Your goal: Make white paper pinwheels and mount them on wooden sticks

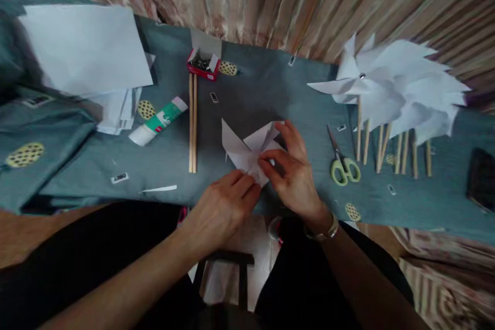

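Note:
A white paper pinwheel, off any stick, is between my two hands just above the table's front part. My left hand grips its lower edge with fingers bent together. On the other side, my right hand pinches the paper near the centre with thumb and forefinger, while its other fingers reach to the upper right blade. One blade stands up at the left. Whether a pin is at the centre is hidden by my fingers.
Left of the paper lie two wooden sticks, a glue stick and white paper sheets. A red box of metal pins stands behind. Right are green-handled scissors, finished pinwheels and a dark object.

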The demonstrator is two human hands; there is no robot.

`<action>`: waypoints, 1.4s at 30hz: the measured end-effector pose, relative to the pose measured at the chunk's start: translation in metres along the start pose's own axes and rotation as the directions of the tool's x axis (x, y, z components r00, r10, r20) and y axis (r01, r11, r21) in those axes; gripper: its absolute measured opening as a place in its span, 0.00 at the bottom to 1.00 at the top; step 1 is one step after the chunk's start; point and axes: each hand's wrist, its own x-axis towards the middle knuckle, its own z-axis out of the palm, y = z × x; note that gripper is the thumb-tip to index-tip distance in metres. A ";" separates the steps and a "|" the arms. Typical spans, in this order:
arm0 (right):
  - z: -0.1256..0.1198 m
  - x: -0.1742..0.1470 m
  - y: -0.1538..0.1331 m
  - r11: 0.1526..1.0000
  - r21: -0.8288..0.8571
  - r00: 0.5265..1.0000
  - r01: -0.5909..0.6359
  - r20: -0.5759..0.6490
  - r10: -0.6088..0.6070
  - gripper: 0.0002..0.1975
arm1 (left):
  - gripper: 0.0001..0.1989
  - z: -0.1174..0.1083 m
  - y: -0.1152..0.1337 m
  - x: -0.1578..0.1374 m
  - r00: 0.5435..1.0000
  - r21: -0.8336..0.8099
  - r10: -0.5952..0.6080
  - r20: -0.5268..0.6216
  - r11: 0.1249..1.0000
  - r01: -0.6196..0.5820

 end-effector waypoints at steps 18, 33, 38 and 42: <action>0.001 0.000 0.004 0.999 0.026 1.000 -0.019 -0.006 0.019 0.05 | 0.09 0.000 0.001 -0.001 1.000 0.004 0.014 -0.023 1.000 -0.014; 0.001 -0.004 0.003 1.000 -0.029 1.000 0.011 0.009 -0.011 0.05 | 0.08 -0.004 0.002 0.001 1.000 -0.011 0.021 0.022 1.000 -0.020; 0.001 -0.004 0.001 0.998 -0.059 0.999 0.032 -0.004 -0.032 0.05 | 0.08 -0.005 0.003 0.002 1.000 -0.018 0.028 0.008 0.999 -0.028; 0.002 -0.004 0.000 0.997 -0.072 0.999 0.036 -0.011 -0.037 0.05 | 0.07 -0.005 0.003 0.001 0.999 -0.014 0.029 0.012 0.999 -0.029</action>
